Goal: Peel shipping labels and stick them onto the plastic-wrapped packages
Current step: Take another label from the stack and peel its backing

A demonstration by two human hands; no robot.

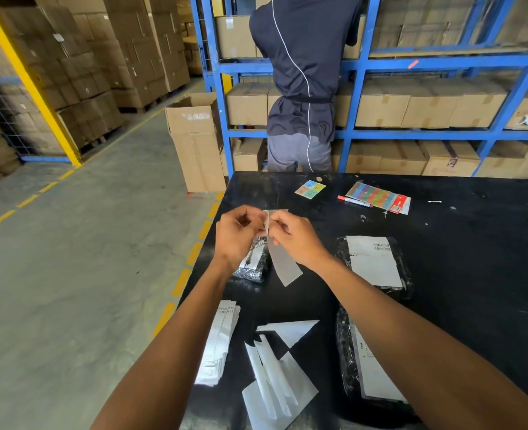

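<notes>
Over the black table (pixel 461 274), my left hand (pixel 236 235) and my right hand (pixel 293 238) pinch the top corner of one shipping label (pixel 284 262). The label hangs down with its grey back toward me, its top edge split between the fingers. Beneath it lies a small shiny plastic-wrapped package (pixel 253 262) with no label on it. Two labelled packages lie to the right, one farther off (pixel 376 262) and one near my right forearm (pixel 362 367). A stack of unpeeled labels (pixel 220 339) rests at the table's left edge.
Several peeled backing sheets (pixel 276 377) lie near the front. A red marker (pixel 354 201), a colourful tab pack (pixel 377 195) and sticky notes (pixel 310 188) lie at the back. A person in dark clothes (pixel 303 88) stands at blue shelving (pixel 442 66). An open carton (pixel 196 141) stands on the floor.
</notes>
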